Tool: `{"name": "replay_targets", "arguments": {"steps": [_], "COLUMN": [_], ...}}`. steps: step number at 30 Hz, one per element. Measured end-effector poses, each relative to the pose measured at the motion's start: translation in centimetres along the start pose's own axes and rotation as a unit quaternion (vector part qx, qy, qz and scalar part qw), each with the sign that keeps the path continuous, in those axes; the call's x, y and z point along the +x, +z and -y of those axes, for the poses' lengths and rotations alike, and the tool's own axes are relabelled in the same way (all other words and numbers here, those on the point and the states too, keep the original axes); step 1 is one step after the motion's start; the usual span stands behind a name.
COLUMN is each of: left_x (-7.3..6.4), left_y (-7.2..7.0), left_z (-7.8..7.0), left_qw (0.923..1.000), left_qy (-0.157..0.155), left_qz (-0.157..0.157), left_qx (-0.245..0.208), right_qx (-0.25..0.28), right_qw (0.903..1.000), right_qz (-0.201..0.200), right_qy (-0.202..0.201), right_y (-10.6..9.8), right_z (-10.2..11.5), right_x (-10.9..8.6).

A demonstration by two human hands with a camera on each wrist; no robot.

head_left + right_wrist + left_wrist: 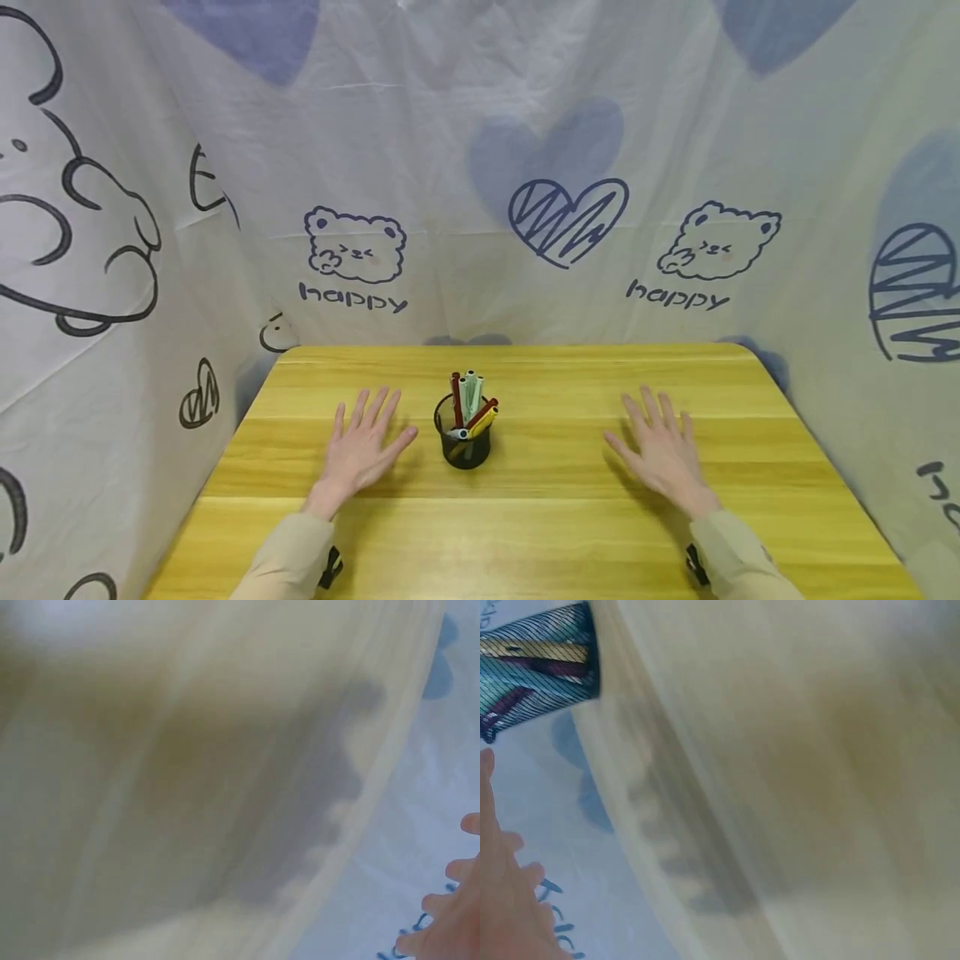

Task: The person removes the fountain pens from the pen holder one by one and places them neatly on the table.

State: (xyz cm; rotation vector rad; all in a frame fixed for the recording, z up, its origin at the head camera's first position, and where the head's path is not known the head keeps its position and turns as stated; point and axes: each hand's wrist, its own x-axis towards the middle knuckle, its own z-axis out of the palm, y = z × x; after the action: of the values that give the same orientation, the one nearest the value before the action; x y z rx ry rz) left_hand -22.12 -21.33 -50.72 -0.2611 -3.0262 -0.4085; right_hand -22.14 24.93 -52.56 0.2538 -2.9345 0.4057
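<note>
A black mesh pen holder (466,450) stands on the table between the two hands, nearer the left one. Several pens (471,400) with red, pale green and yellow barrels lean in it. My left hand (362,448), fingers spread, is over the table just left of the holder, its thumb pointing at it. On the other side, my right hand (663,454) is spread too, well to the right of the holder. Neither hand holds anything. The left wrist view shows the mesh holder (544,664) beyond the thumb; in the right wrist view, fingertips (439,904) show at the edge.
The yellow wood-grain table (555,533) has rounded far corners. Behind it and at both sides hangs a pale curtain (450,167) printed with hearts, bears and lettering. Beige sleeves (288,554) cover the forearms, and hand shadows fall on the tabletop.
</note>
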Motion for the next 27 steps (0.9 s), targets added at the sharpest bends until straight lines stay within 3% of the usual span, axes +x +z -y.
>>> {"name": "replay_targets", "arguments": {"steps": [10, 16, 21, 24, 27], "left_x": [0.0, 0.4, 0.6, 0.8, 1.1], "left_y": [-0.7, -0.6, -0.5, -0.2, 0.3], "left_z": [-2.7, -4.0, -4.6, -4.9, -5.0], "left_qw": [0.9951, 0.9929, 0.9885, 0.981, 0.9673], "left_qy": [0.078, 0.078, 0.068, 0.059, 0.045], "left_qz": [0.037, 0.054, 0.066, 0.073, 0.074], "left_qx": [-0.046, -0.072, -0.117, -0.17, -0.238], "right_qx": [0.03, 0.037, 0.061, 0.082, 0.11], "right_qw": [0.9957, 0.9905, 0.9859, 0.9819, 0.9767], "right_qz": [-0.025, -0.041, -0.032, -0.025, -0.016], "right_qy": [-0.084, -0.126, -0.153, -0.169, -0.184], "right_y": [-0.5, -0.6, -0.7, -0.7, -0.6], "right_z": [4.0, 6.2, 8.1, 9.1, 10.1], "right_x": [1.1, 1.4, 1.9, 2.2, 2.6]}}
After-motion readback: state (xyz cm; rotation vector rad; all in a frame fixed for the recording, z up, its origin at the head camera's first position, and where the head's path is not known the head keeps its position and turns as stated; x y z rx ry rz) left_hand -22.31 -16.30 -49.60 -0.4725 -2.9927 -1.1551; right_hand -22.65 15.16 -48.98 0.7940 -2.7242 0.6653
